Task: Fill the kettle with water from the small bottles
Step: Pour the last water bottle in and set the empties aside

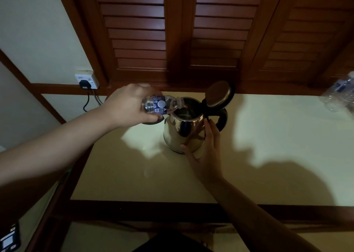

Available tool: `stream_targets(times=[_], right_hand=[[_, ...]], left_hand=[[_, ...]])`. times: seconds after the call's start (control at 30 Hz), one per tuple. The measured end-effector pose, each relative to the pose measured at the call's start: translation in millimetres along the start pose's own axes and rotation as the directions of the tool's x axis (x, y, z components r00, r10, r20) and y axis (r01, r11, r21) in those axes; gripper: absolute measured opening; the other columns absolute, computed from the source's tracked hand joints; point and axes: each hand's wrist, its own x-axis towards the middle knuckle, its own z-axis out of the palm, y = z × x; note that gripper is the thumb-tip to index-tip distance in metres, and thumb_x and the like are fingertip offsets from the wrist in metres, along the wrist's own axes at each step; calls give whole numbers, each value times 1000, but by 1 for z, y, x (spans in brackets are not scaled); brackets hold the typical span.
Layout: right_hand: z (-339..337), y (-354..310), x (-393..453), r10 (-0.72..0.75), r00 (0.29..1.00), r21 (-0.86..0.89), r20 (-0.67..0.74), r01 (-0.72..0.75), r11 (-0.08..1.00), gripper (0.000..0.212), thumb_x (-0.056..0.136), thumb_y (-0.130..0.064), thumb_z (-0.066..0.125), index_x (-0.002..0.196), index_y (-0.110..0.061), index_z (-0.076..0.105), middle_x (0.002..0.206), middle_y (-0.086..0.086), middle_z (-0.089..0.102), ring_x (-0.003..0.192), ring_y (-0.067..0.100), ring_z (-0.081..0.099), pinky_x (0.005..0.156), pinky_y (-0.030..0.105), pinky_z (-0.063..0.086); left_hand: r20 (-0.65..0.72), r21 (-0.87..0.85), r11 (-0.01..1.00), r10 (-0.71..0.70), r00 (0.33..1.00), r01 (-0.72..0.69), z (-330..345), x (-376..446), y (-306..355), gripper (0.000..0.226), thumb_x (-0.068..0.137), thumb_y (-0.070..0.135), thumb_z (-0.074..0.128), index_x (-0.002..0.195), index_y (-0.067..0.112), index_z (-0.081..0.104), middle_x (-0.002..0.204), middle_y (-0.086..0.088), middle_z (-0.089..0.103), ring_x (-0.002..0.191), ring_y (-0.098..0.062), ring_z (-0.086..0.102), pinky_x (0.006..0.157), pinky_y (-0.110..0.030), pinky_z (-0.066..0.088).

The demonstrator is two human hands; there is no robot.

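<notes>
The left hand [126, 106] holds a small clear bottle [162, 104] tipped almost level, its grip closed around the bottle's rear half, the fingers wrapping the base end while the blue label and the neck stick out to the right of the hand. The mouth of the bottle lies just over the left rim of the kettle [183, 132], pointing into the opening. The steel kettle stands upright on the pale bench [268, 146], a little left of the middle, with its lid [220, 94] swung up and back above the black handle [222, 118] on its right side.

The right hand [206, 154] rests against the kettle's near right flank, its grip open: the fingers are straight and spread, the thumb lies low on the shiny wall and the fingertips reach up beside the handle's base. So the kettle sits between the two hands, the bottle high at its left and the steadying palm low at its right.

At the far right edge of the bench lie more clear plastic bottles [340, 92], blurred. A black plug [84, 84] sits in a wall socket [87, 79] behind the left hand, with louvred wooden doors [180, 27] above.
</notes>
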Motion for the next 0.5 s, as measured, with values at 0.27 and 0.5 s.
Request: stream_targets(times=[0.27, 0.5], right_hand=[[1, 1, 0, -5, 1000, -2, -7, 5, 1000, 102, 87, -29, 89, 167, -16, 26, 170, 12, 27, 159, 23, 27, 123, 11, 22], [2, 2, 0, -6, 1000, -3, -12, 6, 1000, 101, 87, -30, 89, 166, -14, 27, 169, 14, 27, 158, 22, 27, 123, 11, 22]], left_hand=[[-9, -2, 1000, -6, 1000, 6, -5, 2, -1, 57, 64, 58, 69, 109, 23, 65, 92, 9, 59, 83, -25, 63, 70, -43, 55], [10, -12, 1000, -6, 1000, 6, -6, 3, -3, 65, 64, 60, 68, 121, 28, 65, 99, 9, 63, 89, -23, 66, 73, -44, 56]])
